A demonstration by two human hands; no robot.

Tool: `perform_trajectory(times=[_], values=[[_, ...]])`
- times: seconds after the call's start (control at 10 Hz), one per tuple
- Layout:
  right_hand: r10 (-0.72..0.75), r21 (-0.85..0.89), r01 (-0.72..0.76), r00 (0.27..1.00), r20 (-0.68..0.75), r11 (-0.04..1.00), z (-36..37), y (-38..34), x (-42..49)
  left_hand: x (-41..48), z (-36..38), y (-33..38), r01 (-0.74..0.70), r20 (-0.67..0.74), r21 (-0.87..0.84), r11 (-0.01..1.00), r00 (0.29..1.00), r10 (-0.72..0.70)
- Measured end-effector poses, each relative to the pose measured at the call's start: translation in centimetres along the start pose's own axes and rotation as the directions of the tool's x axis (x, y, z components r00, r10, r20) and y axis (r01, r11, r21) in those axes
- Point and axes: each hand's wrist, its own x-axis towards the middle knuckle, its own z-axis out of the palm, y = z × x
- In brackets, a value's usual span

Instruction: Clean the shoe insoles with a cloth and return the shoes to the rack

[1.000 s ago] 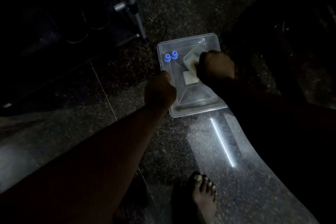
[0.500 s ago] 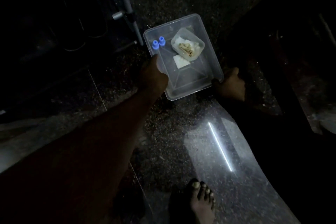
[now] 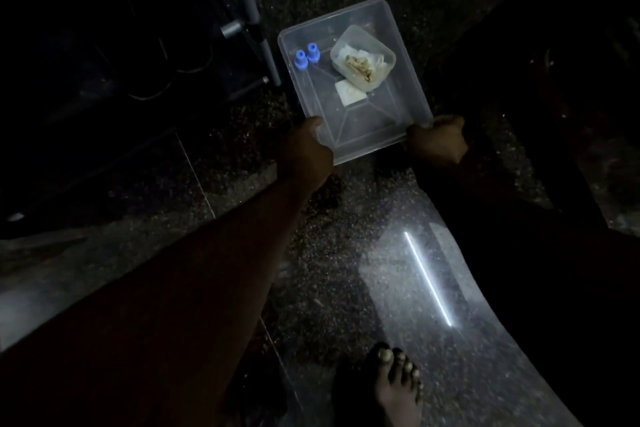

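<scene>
A clear plastic tray (image 3: 405, 55) is held over the dark speckled floor. My left hand (image 3: 306, 146) grips its near left corner and my right hand (image 3: 438, 139) grips its near right corner. Inside the tray lie a small clear tub (image 3: 363, 57) with soiled white cloth in it, a folded white cloth (image 3: 349, 93) and two bottles with blue caps (image 3: 307, 55). No shoe or insole is visible in the dim light.
A grey metal rack frame (image 3: 247, 10) with dark shelves stands at the upper left, close to the tray's far left corner. A bare foot (image 3: 396, 388) stands on the polished floor at the bottom. A bright light streak (image 3: 427, 279) reflects off the floor.
My right hand left the cloth tub inside the tray and took hold of the tray's near right corner. My left hand slid along the left rim to the near corner.
</scene>
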Motion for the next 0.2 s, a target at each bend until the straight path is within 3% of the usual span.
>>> perform_trajectory(times=[0.1,0.2], values=[[0.052,0.010,-0.052,0.998,-0.047,0.999,0.5,-0.6,-0.2,0.1,-0.3,-0.2,0.000,0.028,-0.049,0.999,1.000,0.001],[0.083,-0.103,-0.081,0.996,0.013,0.991,-0.5,-1.1,-2.0,-1.8,-0.9,-0.2,-0.052,0.034,0.059,0.997,0.998,0.050]])
